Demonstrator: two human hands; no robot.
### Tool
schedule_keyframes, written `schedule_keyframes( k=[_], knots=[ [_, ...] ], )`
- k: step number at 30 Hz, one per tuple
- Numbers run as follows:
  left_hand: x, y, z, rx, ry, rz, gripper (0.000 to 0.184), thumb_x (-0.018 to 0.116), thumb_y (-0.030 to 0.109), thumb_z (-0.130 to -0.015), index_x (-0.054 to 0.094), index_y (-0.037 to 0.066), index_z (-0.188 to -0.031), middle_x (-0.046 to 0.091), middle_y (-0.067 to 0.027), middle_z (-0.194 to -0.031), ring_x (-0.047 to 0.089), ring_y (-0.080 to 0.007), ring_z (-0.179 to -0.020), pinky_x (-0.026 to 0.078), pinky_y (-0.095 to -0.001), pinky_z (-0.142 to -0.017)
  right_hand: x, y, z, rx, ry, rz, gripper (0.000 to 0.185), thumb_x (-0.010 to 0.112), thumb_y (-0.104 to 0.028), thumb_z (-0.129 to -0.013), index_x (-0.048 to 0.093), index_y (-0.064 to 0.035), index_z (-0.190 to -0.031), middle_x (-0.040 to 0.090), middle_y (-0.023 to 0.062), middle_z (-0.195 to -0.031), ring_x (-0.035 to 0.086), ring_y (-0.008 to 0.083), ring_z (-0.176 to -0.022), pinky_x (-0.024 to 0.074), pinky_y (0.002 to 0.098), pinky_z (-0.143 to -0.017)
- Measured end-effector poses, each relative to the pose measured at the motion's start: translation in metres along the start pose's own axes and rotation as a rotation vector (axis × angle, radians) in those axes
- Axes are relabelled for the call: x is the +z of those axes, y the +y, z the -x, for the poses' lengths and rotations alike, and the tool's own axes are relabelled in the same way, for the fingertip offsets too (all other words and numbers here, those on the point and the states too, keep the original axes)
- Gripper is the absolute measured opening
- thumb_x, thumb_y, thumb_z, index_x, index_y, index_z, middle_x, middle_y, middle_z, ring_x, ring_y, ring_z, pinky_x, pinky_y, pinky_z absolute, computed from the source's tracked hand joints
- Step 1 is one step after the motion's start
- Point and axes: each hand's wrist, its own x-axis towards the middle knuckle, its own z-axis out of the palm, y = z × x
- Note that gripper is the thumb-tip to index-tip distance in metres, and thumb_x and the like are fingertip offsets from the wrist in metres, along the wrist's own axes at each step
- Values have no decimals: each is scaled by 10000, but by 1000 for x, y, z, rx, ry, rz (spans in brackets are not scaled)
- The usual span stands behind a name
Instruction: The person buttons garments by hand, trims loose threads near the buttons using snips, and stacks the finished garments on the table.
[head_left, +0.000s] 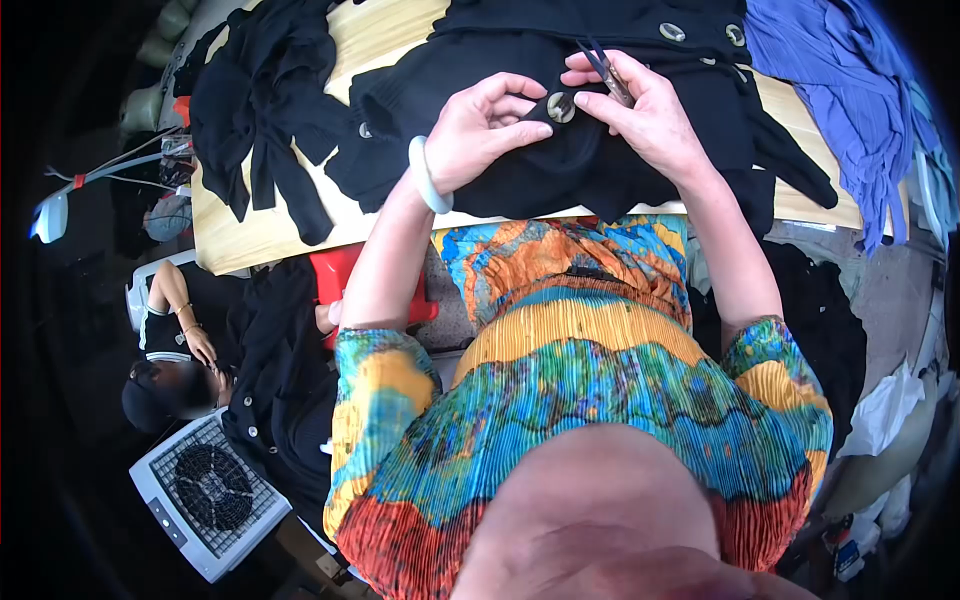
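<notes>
A black knitted garment point(440, 75) is spread over the wooden table in front of me. My left hand point(480, 135) pinches its edge beside a large round button point(561, 107) with a pale, mottled rim. In my right hand point(648, 118) is a pair of thread snips point(612, 82), blades pointing up and away from me. The thumb and fingertips of that hand are close to the button's right side; whether they touch it I cannot tell. More large buttons point(672, 32) show on the black cloth at the far right.
Another black garment point(265, 90) lies on the table's left part, purple cloth point(825, 100) on its right end. Below left, another person point(180, 310) sits with black buttoned cloth, near a fan point(212, 485) and a red stool point(345, 280). A lamp point(50, 215) stands far left.
</notes>
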Motion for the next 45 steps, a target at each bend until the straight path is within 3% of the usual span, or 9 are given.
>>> schedule_keyframes(
  k=[6, 12, 16, 19, 22, 26, 33, 34, 45],
  knots=[
    [14, -1, -3, 194, 304, -447, 131, 622, 52, -819, 649, -12, -930, 656, -34, -848, 585, -58, -778, 458, -179, -728, 0, 5, 4, -3, 53, -84, 299, 613, -149, -816, 562, -18, -1081, 621, 51, -969, 570, 95, -919, 441, 229, -814],
    [-2, -7, -9, 197, 378, -415, 126, 617, 108, -828, 645, 5, -896, 609, -8, -705, 516, -38, -640, 420, -188, -595, -3, 10, 14, 39, 139, -97, 263, 630, -219, -821, 601, -81, -1042, 608, -8, -898, 510, 6, -668, 393, 162, -506],
    [-5, -12, -11, 160, 388, -191, 135, 627, 124, -824, 639, 2, -880, 562, 21, -639, 453, -12, -581, 382, -183, -533, -5, 10, 20, 76, 137, -96, 281, 626, -231, -828, 581, -54, -1042, 580, -19, -834, 501, 16, -657, 405, 171, -519],
    [-5, -6, -8, 75, 405, -267, 110, 615, 101, -831, 636, -2, -860, 612, -4, -774, 536, -60, -701, 431, -195, -658, 4, 14, 23, -36, 138, -109, 297, 573, -260, -871, 539, -20, -1043, 533, -22, -764, 472, 26, -614, 400, 179, -508],
    [4, 19, -8, 245, 421, -724, 103, 621, 101, -814, 630, -1, -828, 607, -30, -745, 546, -91, -653, 437, -218, -618, 9, 4, 28, 112, -18, -262, 273, 512, -259, -905, 529, -12, -1021, 539, -1, -736, 460, 26, -574, 392, 179, -491],
    [13, 40, -7, 393, 357, -961, 100, 594, 95, -825, 612, -2, -810, 608, -38, -739, 523, -105, -563, 430, -232, -547, 18, 0, 35, 184, -53, -428, 223, 475, -234, -922, 540, -27, -972, 529, -11, -689, 439, 17, -515, 361, 156, -461],
    [20, 25, -2, -81, 298, -195, 156, 549, 146, -868, 572, -8, -873, 619, -72, -752, 604, -103, -595, 443, -217, -467, 36, 3, 57, 226, 23, -496, 375, 383, -321, -951, 558, -26, -1103, 462, -37, -674, 367, 11, -523, 307, 154, -460],
    [17, 27, 0, -131, 247, -130, 167, 506, 166, -910, 546, 6, -939, 615, -92, -981, 622, -106, -697, 469, -179, -540, 39, 4, 58, 242, 22, -493, 386, 379, -329, -951, 561, -28, -1111, 460, -39, -678, 363, 11, -531, 302, 154, -461],
    [22, 24, 9, -72, 278, 70, 138, 508, 151, -909, 544, 27, -956, 597, -87, -1039, 628, -132, -818, 490, -200, -658, 37, -4, 46, 507, -98, -946, 309, 501, -290, -911, 580, -42, -1078, 451, -52, -730, 380, 1, -567, 293, 136, -446]
  ],
)
